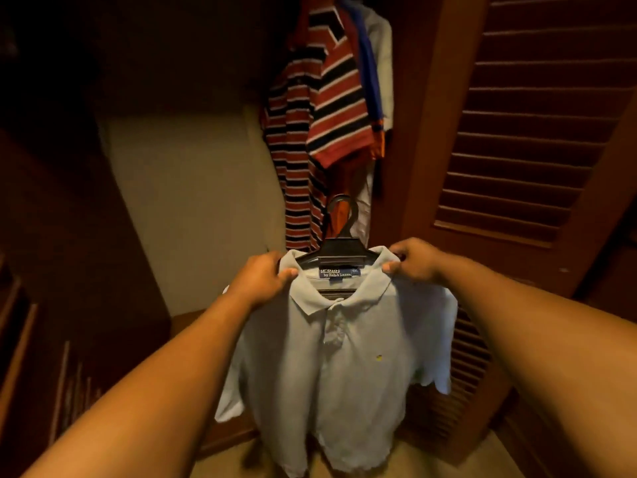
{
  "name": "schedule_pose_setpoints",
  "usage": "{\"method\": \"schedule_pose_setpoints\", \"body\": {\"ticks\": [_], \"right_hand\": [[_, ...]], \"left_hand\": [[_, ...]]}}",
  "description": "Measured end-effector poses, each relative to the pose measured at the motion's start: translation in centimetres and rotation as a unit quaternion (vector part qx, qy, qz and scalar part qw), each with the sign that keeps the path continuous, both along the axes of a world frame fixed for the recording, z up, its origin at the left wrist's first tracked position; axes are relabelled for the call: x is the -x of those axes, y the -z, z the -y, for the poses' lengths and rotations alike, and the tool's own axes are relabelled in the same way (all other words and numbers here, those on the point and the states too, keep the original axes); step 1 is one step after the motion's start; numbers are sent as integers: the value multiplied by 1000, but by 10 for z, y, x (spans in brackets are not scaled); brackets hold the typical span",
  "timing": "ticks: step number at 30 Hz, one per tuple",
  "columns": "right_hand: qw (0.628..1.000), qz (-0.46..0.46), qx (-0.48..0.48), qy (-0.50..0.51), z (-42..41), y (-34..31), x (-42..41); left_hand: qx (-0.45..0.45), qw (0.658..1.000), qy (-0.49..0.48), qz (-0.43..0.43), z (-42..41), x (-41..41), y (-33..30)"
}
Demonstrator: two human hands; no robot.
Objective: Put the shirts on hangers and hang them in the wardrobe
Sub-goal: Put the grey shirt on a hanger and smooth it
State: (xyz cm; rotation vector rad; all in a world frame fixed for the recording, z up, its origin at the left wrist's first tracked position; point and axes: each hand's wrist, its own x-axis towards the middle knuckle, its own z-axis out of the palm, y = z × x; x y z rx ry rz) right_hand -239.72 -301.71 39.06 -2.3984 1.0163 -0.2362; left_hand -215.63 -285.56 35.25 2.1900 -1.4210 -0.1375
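Our left hand [263, 277] has its fingers curled round the left shoulder of the pale blue polo shirt [331, 367], the thumb pressed on the front of the collar; our right hand [413, 262] pinches the right shoulder at the collar in the same way, thumb in front and fingers folded behind. Both forearms reach forward and slightly inward from the lower corners, wrists level, holding the shirt up before the open wardrobe [193, 201]. The shirt sits on a dark hanger [339, 253] whose hook points up and away from us; the shirt's long axis runs down toward the floor, front facing us, sleeves drooping. Behind the hook hangs a red striped shirt [320, 108], with what may be a white garment beside it, though the light is dim. A louvred door [537, 115] stands at right.
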Motion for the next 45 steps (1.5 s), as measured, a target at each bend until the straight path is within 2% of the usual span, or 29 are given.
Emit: {"method": "schedule_pose_setpoints", "body": {"ticks": [6, 12, 24, 31, 36, 45], "right_hand": [[993, 21, 98, -60, 52, -85, -70], [984, 74, 144, -74, 93, -173, -122], [954, 92, 266, -105, 159, -323, -186], [958, 100, 249, -102, 184, -353, -201], [958, 73, 266, -74, 198, -361, -210], [949, 59, 309, 13, 197, -377, -250]], "left_hand": [[77, 993, -58, 65, 34, -60, -83], [155, 976, -89, 123, 71, -110, -169], [270, 930, -160, 193, 157, -173, -289], [297, 923, -157, 187, 212, -195, -311], [321, 920, -145, 174, 253, -208, -314], [368, 925, -60, 71, 324, -255, -323]]}}
